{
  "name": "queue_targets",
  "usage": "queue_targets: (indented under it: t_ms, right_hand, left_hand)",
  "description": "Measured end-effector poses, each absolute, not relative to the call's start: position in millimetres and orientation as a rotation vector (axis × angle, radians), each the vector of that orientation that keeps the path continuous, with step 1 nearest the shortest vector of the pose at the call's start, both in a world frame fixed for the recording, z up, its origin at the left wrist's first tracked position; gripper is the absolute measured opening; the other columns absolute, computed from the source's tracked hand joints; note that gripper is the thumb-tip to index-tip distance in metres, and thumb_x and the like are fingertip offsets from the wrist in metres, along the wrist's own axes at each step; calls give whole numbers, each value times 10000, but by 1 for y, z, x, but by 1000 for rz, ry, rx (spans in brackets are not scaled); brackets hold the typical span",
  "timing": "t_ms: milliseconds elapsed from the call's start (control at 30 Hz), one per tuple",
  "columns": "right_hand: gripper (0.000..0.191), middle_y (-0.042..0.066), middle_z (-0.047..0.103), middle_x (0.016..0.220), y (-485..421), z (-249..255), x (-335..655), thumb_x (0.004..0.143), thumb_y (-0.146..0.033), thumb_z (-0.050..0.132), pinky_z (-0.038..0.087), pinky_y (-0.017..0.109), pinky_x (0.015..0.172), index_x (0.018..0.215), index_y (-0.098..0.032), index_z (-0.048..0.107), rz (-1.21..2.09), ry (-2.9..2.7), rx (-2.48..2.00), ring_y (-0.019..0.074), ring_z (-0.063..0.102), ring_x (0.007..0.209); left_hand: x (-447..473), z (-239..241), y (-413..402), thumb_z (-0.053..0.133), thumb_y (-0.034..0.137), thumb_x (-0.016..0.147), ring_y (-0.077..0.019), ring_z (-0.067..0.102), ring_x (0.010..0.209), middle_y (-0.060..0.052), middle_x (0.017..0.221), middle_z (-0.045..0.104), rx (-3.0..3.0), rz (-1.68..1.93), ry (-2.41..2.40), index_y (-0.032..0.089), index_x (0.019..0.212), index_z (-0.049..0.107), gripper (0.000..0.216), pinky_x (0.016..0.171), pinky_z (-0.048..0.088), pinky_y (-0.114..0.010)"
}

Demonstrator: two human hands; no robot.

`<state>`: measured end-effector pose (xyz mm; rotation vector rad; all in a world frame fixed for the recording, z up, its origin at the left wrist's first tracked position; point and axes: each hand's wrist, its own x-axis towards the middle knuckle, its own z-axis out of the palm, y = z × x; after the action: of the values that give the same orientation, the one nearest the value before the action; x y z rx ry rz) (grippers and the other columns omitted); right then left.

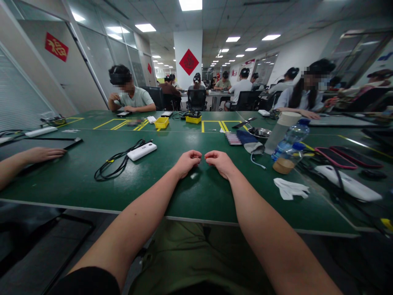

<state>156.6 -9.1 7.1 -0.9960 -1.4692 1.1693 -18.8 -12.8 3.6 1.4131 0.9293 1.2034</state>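
Observation:
Above the green table (147,186), my left hand (188,164) is closed, with thumb and fingertips pinched together. Facing it across a small gap, my right hand (221,163) is closed in a similar pinch. Whatever lies between the fingertips of either hand, if anything, is too small to make out. To the left of my left hand lies a white power strip (142,151) with a coiled black cable (115,166). A crumpled white glove or cloth (290,189) rests to the right of my right hand.
Bottles (291,137), a metal bowl (259,132), a blue pouch (249,139) and red-edged phones (336,157) crowd the right. Yellow bins (161,123) stand farther back. Another person's hand (46,155) lies at the left; several people sit beyond.

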Motion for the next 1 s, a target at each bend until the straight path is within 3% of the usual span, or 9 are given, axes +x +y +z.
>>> queue_targets:
  t_ms: [300, 500, 1000]
  right_hand:
    - [271, 22, 663, 776, -11, 7, 155, 582, -150, 693, 455, 242, 610, 850, -156, 652, 1277, -1464, -933, 108, 570, 644]
    - [232, 19, 659, 724, -11, 7, 154, 574, -155, 716, 475, 257, 637, 794, -147, 643, 1285, -1426, -921, 115, 587, 637]
    - [247, 25, 658, 682, -12, 8, 155, 594, -265, 753, 495, 284, 626, 772, -156, 622, 1204, -1492, -944, 139, 601, 622]
  left_hand:
    - [-19, 3, -13, 645, 148, 674, -98, 562, 616, -17, 733, 622, 1413, 1185, 889, 136, 862, 611, 191, 612, 451, -227]
    - [-18, 5, -15, 653, 173, 690, -103, 583, 651, -26, 791, 640, 1385, 1178, 846, 145, 959, 612, 273, 654, 471, -244]
    - [-18, 7, -17, 720, 198, 660, -104, 579, 597, -12, 667, 614, 1333, 1181, 892, 129, 834, 579, 235, 612, 464, -243]
